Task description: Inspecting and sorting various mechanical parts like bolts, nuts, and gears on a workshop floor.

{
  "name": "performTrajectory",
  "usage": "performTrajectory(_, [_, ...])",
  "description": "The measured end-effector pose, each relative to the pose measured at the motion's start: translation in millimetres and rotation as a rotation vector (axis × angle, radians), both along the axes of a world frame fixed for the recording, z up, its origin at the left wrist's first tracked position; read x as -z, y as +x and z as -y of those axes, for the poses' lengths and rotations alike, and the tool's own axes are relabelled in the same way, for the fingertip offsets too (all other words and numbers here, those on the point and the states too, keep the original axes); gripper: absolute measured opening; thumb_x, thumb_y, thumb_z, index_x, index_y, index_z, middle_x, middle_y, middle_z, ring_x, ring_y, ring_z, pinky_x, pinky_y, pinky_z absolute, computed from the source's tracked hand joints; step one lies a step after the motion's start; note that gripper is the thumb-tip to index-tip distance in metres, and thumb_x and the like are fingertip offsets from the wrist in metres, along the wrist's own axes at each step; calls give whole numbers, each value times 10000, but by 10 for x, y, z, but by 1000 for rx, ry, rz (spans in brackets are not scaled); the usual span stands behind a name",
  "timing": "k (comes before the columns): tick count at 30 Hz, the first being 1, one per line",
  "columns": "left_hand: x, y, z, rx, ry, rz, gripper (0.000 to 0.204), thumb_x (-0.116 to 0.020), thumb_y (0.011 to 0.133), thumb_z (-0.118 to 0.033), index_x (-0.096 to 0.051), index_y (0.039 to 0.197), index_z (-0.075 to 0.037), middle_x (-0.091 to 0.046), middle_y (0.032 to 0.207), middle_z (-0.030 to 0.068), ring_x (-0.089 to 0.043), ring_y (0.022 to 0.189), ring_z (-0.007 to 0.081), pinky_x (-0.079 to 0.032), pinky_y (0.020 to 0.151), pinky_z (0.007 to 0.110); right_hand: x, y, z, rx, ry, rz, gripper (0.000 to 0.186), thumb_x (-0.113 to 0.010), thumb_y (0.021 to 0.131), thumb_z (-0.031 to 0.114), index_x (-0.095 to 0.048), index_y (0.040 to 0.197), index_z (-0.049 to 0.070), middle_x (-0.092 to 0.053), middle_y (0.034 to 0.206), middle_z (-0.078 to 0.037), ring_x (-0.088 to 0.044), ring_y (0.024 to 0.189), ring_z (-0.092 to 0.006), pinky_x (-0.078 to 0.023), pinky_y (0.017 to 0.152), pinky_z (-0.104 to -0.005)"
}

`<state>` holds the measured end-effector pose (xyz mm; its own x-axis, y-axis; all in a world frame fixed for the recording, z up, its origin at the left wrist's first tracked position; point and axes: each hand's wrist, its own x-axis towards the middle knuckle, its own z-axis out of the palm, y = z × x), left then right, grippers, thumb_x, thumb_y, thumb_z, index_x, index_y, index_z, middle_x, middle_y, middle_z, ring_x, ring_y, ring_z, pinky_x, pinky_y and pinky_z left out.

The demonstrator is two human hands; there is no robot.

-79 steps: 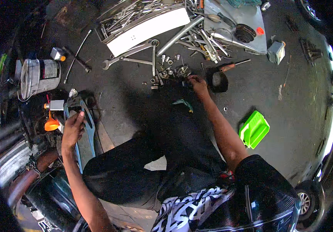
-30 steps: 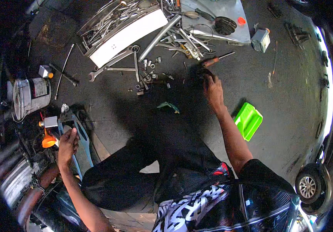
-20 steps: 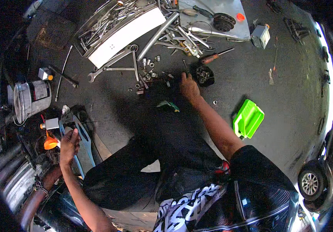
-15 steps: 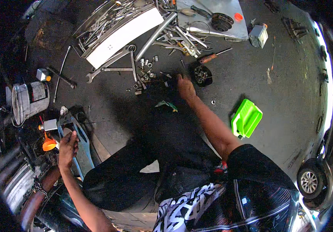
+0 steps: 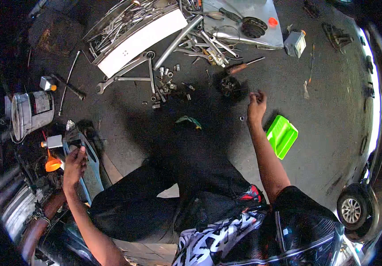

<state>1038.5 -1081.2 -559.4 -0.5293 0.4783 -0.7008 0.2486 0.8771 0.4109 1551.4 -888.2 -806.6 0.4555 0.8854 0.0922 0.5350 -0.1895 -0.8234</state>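
My left hand (image 5: 74, 167) is at the left, over a blue-grey frame-like part (image 5: 94, 166). Its fingers are curled closed, and what they hold, if anything, is hidden. My right hand (image 5: 257, 108) is above the floor at right of centre, fingertips drawn together; I cannot make out anything between them. Just left and beyond it lies a dark round container (image 5: 230, 86) with small metal parts. A bright green tray (image 5: 282, 137) rests to its right, and a small metal ring (image 5: 242, 118) on the floor to its left. Several sockets (image 5: 168, 84) lie scattered farther left.
A long tool tray (image 5: 142, 42) full of wrenches stands at the far side, with loose spanners and an orange-handled screwdriver (image 5: 237, 68) nearby. A bucket (image 5: 33, 111), an orange funnel (image 5: 52, 164) and another person's arm (image 5: 42, 221) are at left. A car wheel (image 5: 352, 209) stands at right.
My right hand has swung right and nearer, from beside the sockets to between the dark container and the green tray. My left hand stays over the blue-grey part.
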Motion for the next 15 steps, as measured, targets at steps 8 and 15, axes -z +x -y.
performTrajectory(8, [17,21,21,54,62,-68,397,-566,883,-452,-512,713,-98,-420,576,-60,-363,469,39,-276,425,204,373,-45,25,-216,-78,69,232,-628,860,208,-649,993,18,-599,971,-167,-582,914,-314,-448,835,-363])
performTrajectory(15, [-156,-16,32,30,-1,-73,411,-584,876,-431,-530,709,-59,-423,565,-37,-371,461,53,-277,415,228,-87,-347,43,-249,11,-63,222,-543,926,209,-564,940,-12,-575,830,-108,-539,742,-172,-435,713,-288])
